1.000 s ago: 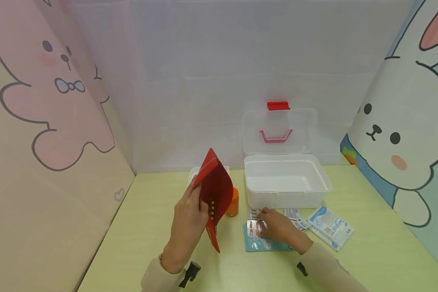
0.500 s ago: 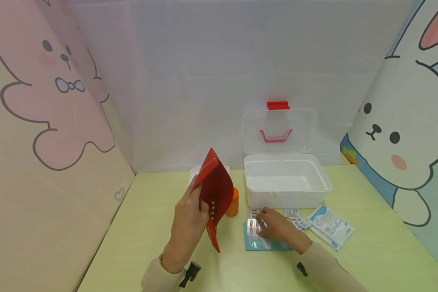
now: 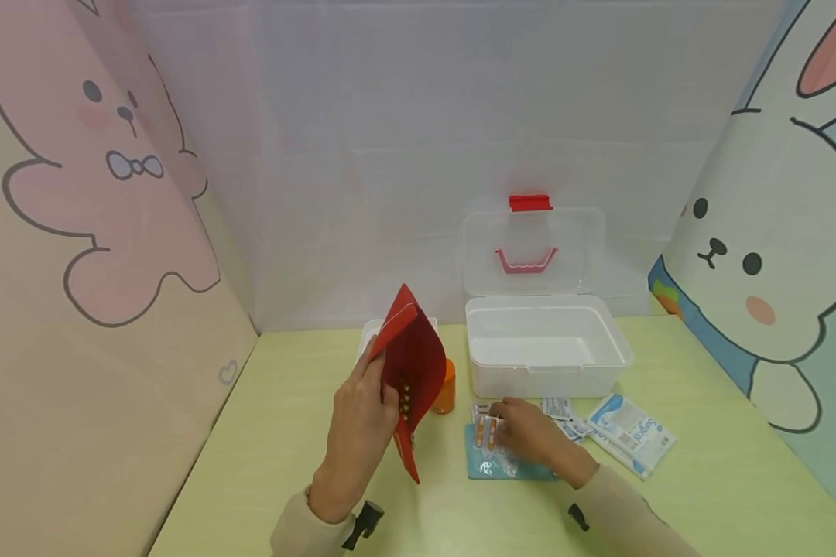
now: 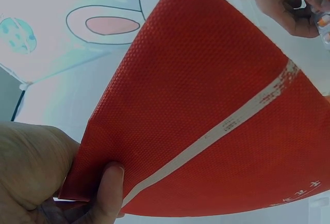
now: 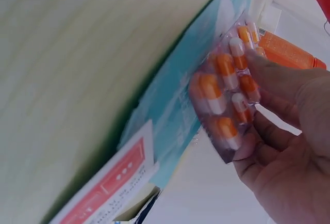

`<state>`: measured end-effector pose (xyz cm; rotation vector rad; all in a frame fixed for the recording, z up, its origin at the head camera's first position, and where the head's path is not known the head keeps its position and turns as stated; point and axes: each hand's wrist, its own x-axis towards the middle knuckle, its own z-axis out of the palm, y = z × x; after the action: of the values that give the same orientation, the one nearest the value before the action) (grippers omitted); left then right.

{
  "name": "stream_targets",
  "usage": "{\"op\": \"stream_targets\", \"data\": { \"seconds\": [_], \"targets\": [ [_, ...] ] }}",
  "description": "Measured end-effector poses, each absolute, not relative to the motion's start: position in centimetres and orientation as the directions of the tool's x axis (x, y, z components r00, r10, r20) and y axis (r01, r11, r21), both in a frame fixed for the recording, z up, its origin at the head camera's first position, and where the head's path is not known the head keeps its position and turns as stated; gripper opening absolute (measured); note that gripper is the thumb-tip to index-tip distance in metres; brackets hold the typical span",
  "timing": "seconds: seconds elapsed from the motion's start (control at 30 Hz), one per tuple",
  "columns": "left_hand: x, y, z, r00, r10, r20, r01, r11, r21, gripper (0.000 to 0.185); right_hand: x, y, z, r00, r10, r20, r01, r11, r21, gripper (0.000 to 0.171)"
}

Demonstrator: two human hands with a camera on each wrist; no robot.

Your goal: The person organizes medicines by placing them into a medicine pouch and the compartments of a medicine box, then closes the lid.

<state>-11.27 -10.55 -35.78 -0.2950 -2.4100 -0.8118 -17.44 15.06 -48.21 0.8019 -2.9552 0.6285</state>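
Note:
My left hand (image 3: 362, 425) grips a red fabric pouch (image 3: 418, 356) by its edge and holds it upright above the table. The mouth of the pouch gapes to the right, and a row of small gold-coloured dots shows inside. In the left wrist view, the thumb presses the red cloth (image 4: 196, 79) near a pale stripe. My right hand (image 3: 532, 433) pinches a blister pack (image 5: 221, 90) of orange-and-white capsules between thumb and fingers. Beneath the pack lies a flat teal packet (image 3: 484, 466). Another blister pack (image 3: 480, 409) lies just behind, partly hidden by the hand.
A white plastic box (image 3: 564, 381) stands behind the right hand, its clear lid (image 3: 578, 247) raised. An orange bottle (image 3: 447, 391) stands beside the pouch. Behind the pouch is a partly hidden white container (image 3: 369, 329). Small sachets (image 3: 556, 408) and a surgical packet (image 3: 634, 433) lie at right.
The blister pack in my right hand has tilted and risen slightly, so its capsules show more plainly. My left hand and the pouch have stayed nearly still.

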Motion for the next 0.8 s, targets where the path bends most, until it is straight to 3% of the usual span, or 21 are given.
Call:
{"op": "stream_targets", "data": {
  "seconds": [0.23, 0.53, 0.8],
  "targets": [
    [-11.1, -10.6, -35.8, -0.807, 0.025, 0.590, 0.380, 0.787, 0.486, 0.043, -17.3, 15.4, -47.7, -0.851, -0.483, 0.208, -0.526, 0.791, -0.314, 0.015],
    [-11.1, -10.7, -36.0, -0.806, 0.025, 0.592, 0.387, 0.779, 0.494, 0.039, -16.6, 16.3, -44.4, -0.826, -0.473, 0.307, -0.559, 0.757, -0.338, 0.012],
    [-11.3, -10.7, -35.7, -0.796, 0.029, 0.604, 0.398, 0.777, 0.487, 0.044, -15.9, 16.4, -40.2, -0.822, -0.426, 0.379, -0.552, 0.758, -0.346, 0.033]
  ]
}}
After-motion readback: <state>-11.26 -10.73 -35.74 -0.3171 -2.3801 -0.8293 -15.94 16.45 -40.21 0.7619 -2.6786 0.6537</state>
